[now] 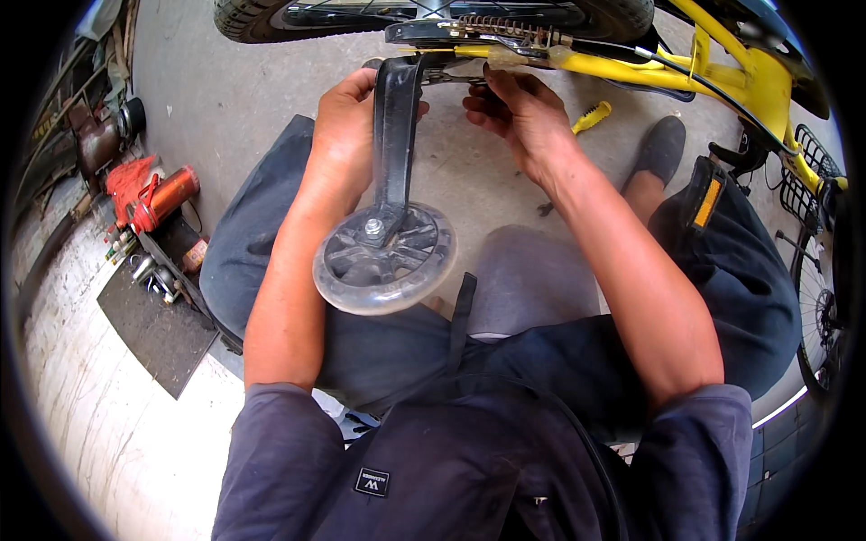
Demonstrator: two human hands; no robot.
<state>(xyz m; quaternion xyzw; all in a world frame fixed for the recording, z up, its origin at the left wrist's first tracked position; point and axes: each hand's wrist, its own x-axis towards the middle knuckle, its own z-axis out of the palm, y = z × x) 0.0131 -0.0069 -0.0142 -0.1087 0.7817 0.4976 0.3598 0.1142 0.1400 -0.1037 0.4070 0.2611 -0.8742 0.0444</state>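
A training wheel with a black bracket (pixel 397 135) and a clear-rimmed wheel (pixel 388 261) hangs from the rear hub area of a yellow bicycle (pixel 595 68). My left hand (pixel 345 122) is curled behind the bracket, its fingertips showing on both sides. The bracket covers much of that hand. My right hand (pixel 523 113) is closed, thumb against fingers, just below the yellow frame tube. A slim dark metal piece (pixel 454 78) runs from its fingertips toward the bracket's top; its kind is unclear. Above lie a coil spring (pixel 505 30) and the bicycle tire (pixel 248 20).
A yellow-handled tool (pixel 592 117) lies on the concrete floor beside my shoe (pixel 661 146). At left are a red-orange cylinder (pixel 170 194), metal parts (pixel 155 275) and a dark mat (pixel 153 325). Another wheel (pixel 816 307) and a black basket (pixel 812 167) stand at right.
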